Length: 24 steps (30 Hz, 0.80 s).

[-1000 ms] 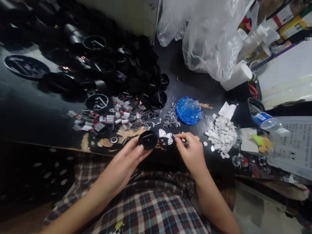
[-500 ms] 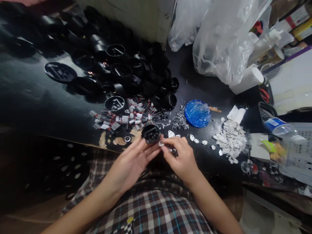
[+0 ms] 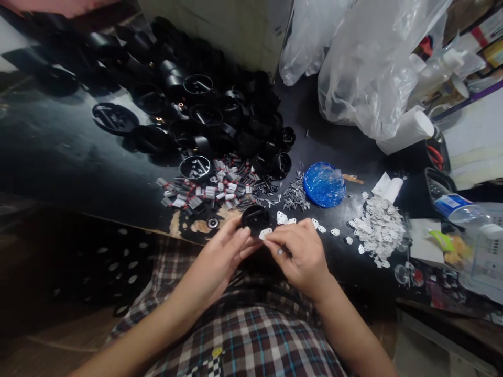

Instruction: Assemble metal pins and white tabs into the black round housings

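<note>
My left hand (image 3: 220, 254) is closed around a round black plastic housing (image 3: 255, 217), its hollow side facing up and tilted. Between thumb and forefinger, my right hand (image 3: 301, 254) pinches a small flat white plate with holes (image 3: 265, 233) at the housing's near right rim. A small greyish piece (image 3: 280, 252) also shows among the right fingers; I cannot make out what it is. Just beyond the hands lie more white plates (image 3: 282, 218) and a heap of grey and white cylinders with red bands (image 3: 212, 188).
Many black housings (image 3: 204, 115) crowd the back left. A blue lid with clear gel (image 3: 324, 184) stands beside a pile of small grey pins (image 3: 296, 193). To the right are a heap of white plates (image 3: 379, 228), a plastic bottle (image 3: 463, 209) and hanging plastic bags (image 3: 365, 68).
The housing has tipped, so its inner parts show less. The white plate in my right fingers is now more exposed against the rim. The whole view has shifted slightly.
</note>
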Available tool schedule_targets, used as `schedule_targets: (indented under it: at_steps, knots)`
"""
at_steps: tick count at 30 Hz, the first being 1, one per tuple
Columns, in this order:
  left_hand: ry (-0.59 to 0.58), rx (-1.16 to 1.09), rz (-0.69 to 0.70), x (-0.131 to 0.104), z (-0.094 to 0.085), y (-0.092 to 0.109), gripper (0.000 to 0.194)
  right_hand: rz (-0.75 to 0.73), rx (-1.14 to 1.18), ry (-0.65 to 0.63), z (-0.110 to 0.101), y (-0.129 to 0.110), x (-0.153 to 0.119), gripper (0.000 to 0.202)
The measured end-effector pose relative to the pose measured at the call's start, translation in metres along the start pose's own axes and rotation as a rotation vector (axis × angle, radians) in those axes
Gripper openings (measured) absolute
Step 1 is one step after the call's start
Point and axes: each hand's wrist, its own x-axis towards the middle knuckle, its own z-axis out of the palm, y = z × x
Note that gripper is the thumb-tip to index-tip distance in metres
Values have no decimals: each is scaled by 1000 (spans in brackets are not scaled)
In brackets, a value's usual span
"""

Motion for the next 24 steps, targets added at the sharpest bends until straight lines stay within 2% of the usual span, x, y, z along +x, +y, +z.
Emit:
schedule_targets:
  at_steps: [5,15,24]
  knots:
    - [8,105,59,0,1,-4,27,25,-57,19,6,-2,1,8]
    - [-62,92,76,-3,2,-5,26,29,-71,29,8,-3,2,7]
    - [77,82,136,0,8,-15,18,132,-78,19,10,-19,-6,12]
